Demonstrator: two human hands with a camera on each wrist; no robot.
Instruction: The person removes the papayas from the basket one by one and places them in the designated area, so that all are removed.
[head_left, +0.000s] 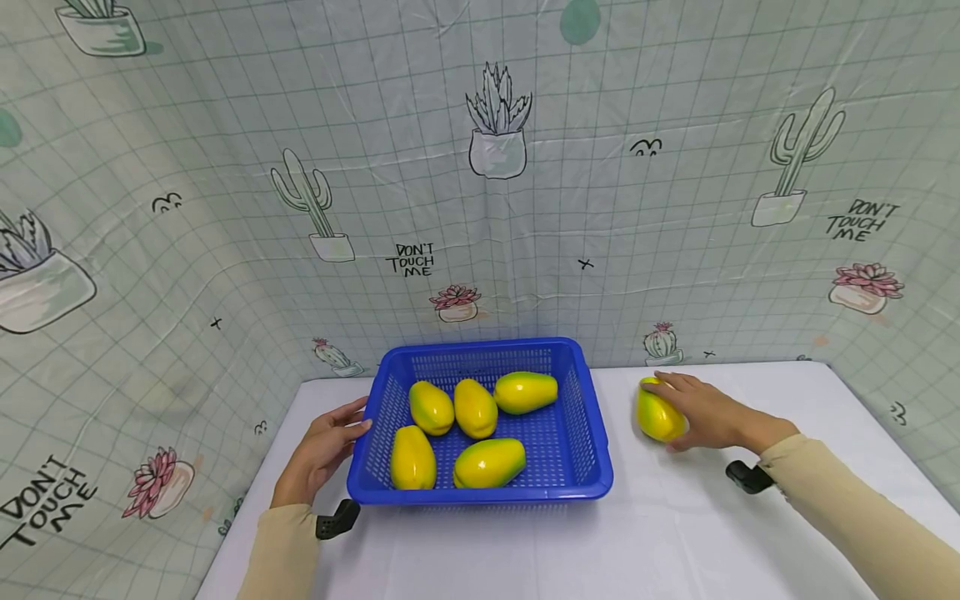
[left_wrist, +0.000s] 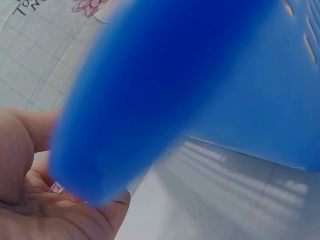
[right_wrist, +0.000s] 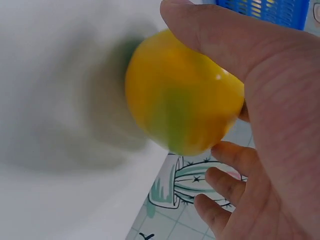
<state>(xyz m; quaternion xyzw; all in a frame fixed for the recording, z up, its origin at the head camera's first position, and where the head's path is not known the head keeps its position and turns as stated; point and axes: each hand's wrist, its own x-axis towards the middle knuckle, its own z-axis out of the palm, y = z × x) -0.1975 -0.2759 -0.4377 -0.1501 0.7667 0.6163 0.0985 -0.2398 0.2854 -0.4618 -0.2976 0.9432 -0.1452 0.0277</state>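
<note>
A yellow-green papaya (head_left: 657, 417) stands out to the right of the blue basket (head_left: 480, 497). My right hand (head_left: 708, 410) holds it from the right side. In the right wrist view the thumb lies over one side of the papaya (right_wrist: 175, 100), while the other fingers spread around its far side. On the left, my left hand (head_left: 321, 454) is at the basket's left rim, thumb tip right against it. The left wrist view shows its loosely extended fingers partly hidden behind the blurred blue rim (left_wrist: 150, 90). Several papayas (head_left: 489, 463) lie inside the basket.
The basket sits on a white-covered table (head_left: 645, 542) close to the back wall. A cactus-print cloth (head_left: 562, 208) rises behind and at both sides. Black wrist cameras (head_left: 750, 477) hang at both wrists.
</note>
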